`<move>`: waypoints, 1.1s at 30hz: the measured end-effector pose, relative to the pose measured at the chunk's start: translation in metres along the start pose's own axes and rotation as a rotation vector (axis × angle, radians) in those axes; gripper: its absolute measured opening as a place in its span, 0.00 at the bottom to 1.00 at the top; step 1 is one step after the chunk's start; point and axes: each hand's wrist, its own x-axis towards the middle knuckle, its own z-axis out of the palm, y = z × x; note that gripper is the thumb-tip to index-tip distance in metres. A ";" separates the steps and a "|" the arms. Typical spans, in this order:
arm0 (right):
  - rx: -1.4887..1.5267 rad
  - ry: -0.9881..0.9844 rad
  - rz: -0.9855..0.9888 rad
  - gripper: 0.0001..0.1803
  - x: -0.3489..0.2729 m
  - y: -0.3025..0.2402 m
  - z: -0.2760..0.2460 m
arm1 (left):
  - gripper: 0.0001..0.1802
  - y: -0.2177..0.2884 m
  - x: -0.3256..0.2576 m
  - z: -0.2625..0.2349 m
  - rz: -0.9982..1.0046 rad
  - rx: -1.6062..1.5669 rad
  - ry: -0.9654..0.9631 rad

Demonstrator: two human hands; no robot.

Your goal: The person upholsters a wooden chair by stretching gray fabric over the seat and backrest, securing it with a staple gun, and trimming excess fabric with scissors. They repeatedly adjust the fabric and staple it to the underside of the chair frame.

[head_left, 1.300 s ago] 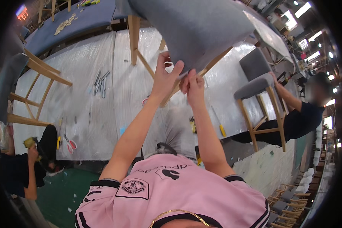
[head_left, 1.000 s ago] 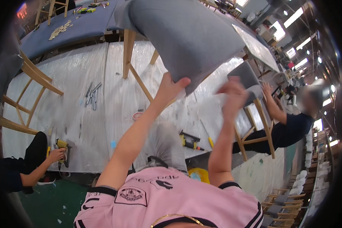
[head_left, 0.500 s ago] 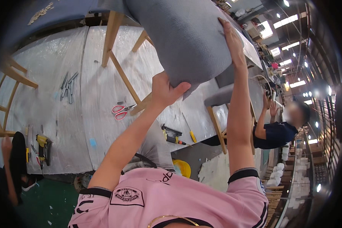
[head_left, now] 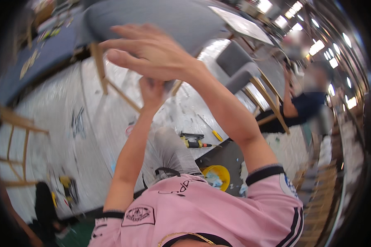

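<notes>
Chair (head_left: pixel 169 20) overhead: a grey upholstered one, its padded shell smooth and rounded, the fabric matte, with pale wooden legs (head_left: pixel 98 66) slanting off below it. It hung high in the upper middle of the view, above the white work table (head_left: pixel 53 119).

My right hand (head_left: pixel 152 51) lay across the grey padding with palm flat and fingers spread and stretched out, pressed to the fabric rather than clenched round anything. My left hand (head_left: pixel 152 92) sat just beneath it, raised on a straight forearm; it met the underside of the chair, but my right hand covered its fingers, so I could not tell whether they were curled or loose.

Both forearms were bare; my shirt (head_left: pixel 210 214) was pink knit with dark ribbed cuffs and collar.

The table top was covered in a white, crinkled, shiny sheet. On it lay a yellow-and-black power tool (head_left: pixel 196 142), a slim yellow-handled tool (head_left: pixel 215 134) near it, and a small dark scatter of objects (head_left: pixel 77 121) further left, too blurred to identify. Bare wooden chair frames (head_left: pixel 16 152) stood at the table's left edge. A yellow bucket (head_left: pixel 218 175) sat on the floor below the table edge.

A second grey chair (head_left: pixel 239 68) with wooden legs stood on the table at right, where another person (head_left: pixel 309 103) in a dark top had a hand to it. Bright ceiling lights (head_left: pixel 317 47) ran along the upper right of the room.
</notes>
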 end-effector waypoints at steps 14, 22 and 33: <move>-0.013 0.019 -0.055 0.33 0.015 -0.015 0.018 | 0.39 -0.001 0.009 -0.025 -0.064 0.181 -0.076; -0.184 0.337 0.480 0.32 0.002 0.141 -0.122 | 0.26 0.007 0.016 -0.031 -0.288 0.210 -0.093; 0.189 -0.149 0.098 0.34 -0.007 0.048 -0.027 | 0.37 0.058 -0.006 -0.013 -0.115 0.205 -0.088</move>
